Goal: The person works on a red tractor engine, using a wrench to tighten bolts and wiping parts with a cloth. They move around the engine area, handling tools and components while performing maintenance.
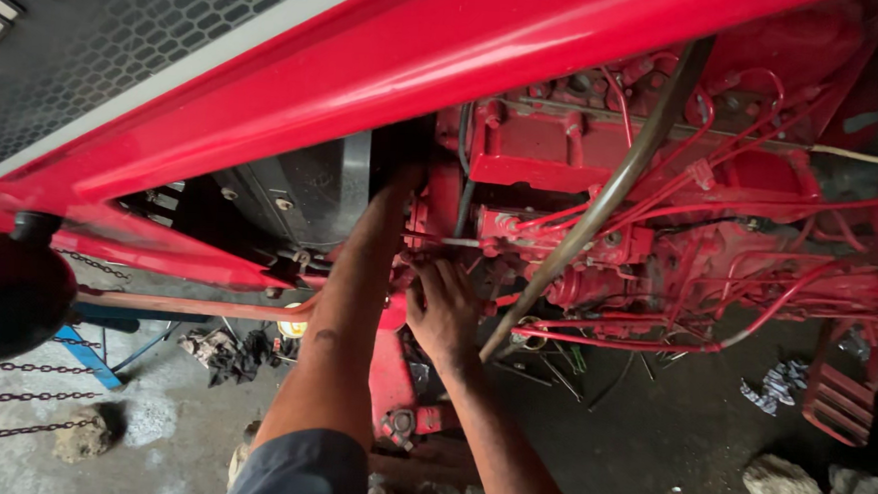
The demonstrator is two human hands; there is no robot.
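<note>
Red engine (603,175), under the raised red hood (369,63), is being worked on: the right hand (444,312) is pressing spread fingers against its front, the left hand (402,180) is reaching behind, grip hidden.

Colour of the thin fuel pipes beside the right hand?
Red, like the engine block behind them; the thin fuel pipes show best in the head view, right of the right hand.

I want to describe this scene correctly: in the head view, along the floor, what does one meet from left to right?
Chains → stone → dark rags → crumpled cloth → red stepped pedal.
</note>
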